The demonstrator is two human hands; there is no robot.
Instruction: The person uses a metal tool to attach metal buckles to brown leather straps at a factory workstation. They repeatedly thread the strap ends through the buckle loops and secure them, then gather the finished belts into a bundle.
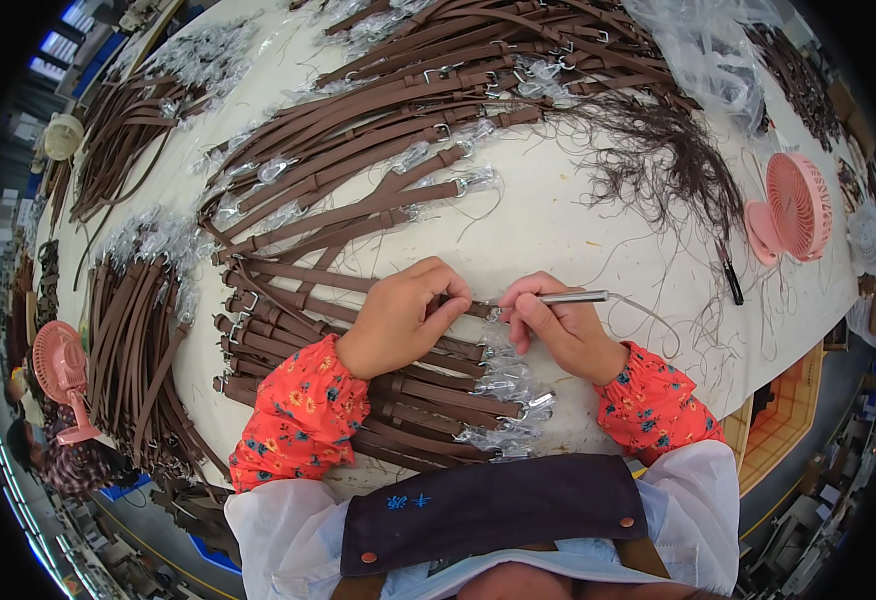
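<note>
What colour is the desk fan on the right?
Pink: the desk fan shows clearly in the head view.

Two pink fans (796,208), one metal tool (573,297), one black pen (734,283), brown straps (398,205) too many to count.

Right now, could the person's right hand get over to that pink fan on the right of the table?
Probably yes. The right hand holds a thin metal tool, so it isn't free, but only loose brown threads lie on the table between it and the pink fan.
</note>
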